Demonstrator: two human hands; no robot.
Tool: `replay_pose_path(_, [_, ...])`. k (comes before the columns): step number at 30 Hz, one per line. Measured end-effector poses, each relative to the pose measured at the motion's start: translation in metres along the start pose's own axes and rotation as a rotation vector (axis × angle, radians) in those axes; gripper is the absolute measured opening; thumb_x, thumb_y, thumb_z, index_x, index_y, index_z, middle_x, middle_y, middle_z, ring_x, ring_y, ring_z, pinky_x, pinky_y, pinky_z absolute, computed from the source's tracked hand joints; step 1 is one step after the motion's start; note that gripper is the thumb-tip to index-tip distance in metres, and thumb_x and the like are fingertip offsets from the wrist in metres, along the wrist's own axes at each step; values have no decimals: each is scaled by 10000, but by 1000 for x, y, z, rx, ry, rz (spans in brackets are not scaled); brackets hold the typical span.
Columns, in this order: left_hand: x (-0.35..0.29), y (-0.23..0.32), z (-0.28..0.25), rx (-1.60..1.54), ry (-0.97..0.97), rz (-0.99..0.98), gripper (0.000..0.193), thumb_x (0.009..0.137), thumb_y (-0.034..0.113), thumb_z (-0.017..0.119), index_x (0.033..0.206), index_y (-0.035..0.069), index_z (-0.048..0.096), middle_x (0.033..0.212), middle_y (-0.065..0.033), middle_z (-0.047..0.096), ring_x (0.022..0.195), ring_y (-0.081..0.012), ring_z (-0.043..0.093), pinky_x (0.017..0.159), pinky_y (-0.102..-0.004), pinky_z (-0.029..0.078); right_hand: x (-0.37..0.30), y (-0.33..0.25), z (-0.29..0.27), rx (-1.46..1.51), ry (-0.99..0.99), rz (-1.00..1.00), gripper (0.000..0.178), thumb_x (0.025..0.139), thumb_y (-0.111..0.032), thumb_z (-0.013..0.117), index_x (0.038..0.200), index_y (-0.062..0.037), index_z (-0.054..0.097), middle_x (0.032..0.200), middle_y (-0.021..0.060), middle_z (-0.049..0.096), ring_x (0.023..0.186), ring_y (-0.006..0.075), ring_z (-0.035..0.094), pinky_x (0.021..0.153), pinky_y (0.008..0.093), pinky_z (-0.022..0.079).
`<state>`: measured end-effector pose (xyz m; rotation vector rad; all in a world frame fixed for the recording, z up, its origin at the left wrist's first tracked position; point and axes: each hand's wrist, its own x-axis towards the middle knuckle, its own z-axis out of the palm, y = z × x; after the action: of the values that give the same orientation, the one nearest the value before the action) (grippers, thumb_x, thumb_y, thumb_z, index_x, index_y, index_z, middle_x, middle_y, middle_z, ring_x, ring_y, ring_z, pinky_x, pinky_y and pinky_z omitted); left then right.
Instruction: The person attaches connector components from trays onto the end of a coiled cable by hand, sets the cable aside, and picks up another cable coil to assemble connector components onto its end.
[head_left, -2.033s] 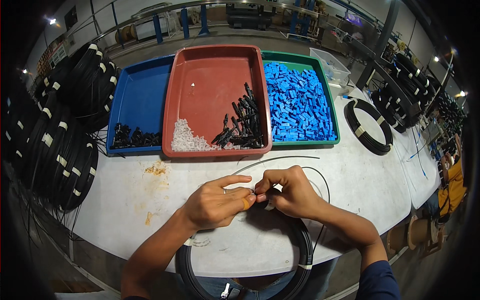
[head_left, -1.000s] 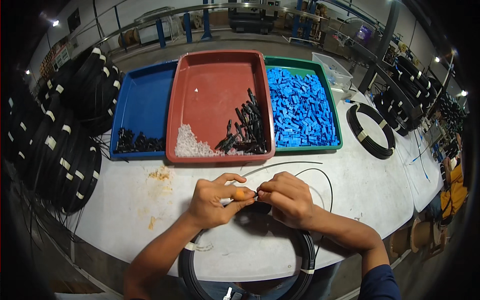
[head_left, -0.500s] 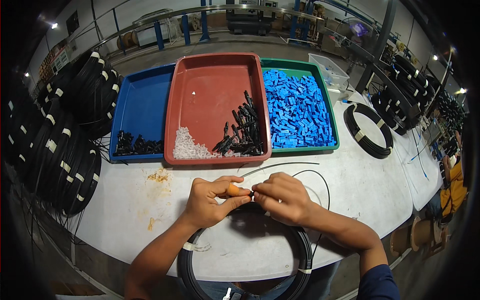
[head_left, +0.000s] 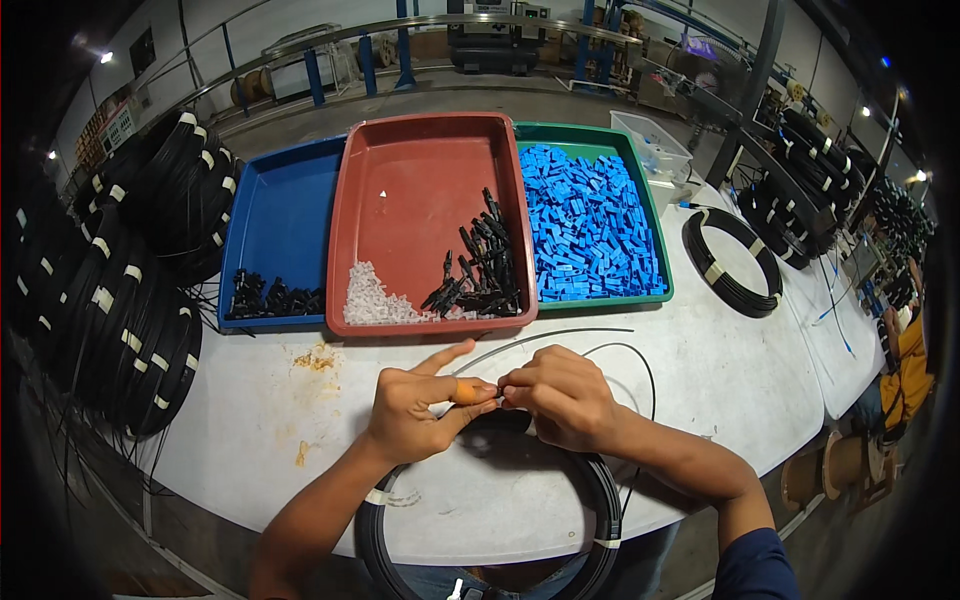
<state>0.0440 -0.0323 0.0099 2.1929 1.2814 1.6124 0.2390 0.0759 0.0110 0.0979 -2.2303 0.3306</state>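
Near: black coil, lower centre, cut by bottom edge. Mid-frame above: left hand and right hand pinch a small black part fingertip to fingertip. Left index just lifted off, pinch kept; part likely still being worked. Fingers block most of it. Loose cable loops right of right hand. Farther, upper centre: blue tray, red tray, green tray.

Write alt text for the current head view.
A person's left hand and right hand pinch a small dark piece at the far side of a black cable coil overhanging a white table. Beyond: blue tray with black parts, red tray with white bits and black pieces, green tray of blue pieces.
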Motion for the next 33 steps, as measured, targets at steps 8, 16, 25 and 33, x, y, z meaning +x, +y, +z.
replay_pose_path(8, [4, 2, -3, 277, -96, 326, 50, 806, -66, 719, 806, -19, 703, 834, -105, 740, 715, -212, 739, 1061, -472, 542, 7, -7, 6, 369, -37, 592, 183, 713, 145, 647, 848, 23, 662, 773, 161, 710, 687, 284, 709, 643, 345, 545])
replay_pose_path(16, [-2, -3, 1, -20, 50, 19, 68, 771, -63, 799, 802, -40, 743, 743, -134, 750, 734, -231, 772, 1084, -505, 500, 1, -3, 3, 48, -1, 167, 253, 689, 78, 726, 914, -27, 672, 943, 95, 717, 765, 298, 666, 674, 385, 526])
replay_pose_path(25, [3, 0, 1, 137, -59, 190, 70, 788, -76, 743, 766, -13, 722, 783, -126, 744, 674, -223, 735, 1050, -494, 541, 2, -9, 2, 135, -91, 375, 183, 704, 150, 707, 824, 21, 657, 910, 153, 746, 779, 271, 737, 667, 361, 574])
replay_pose_path(33, [-3, -8, 2, 86, 23, 147, 83, 763, -68, 780, 808, -20, 730, 793, -140, 755, 716, -237, 752, 1034, -480, 555, 4, -2, -1, 170, -24, 299, 206, 724, 67, 783, 854, -16, 647, 847, 122, 726, 720, 285, 697, 628, 368, 536])
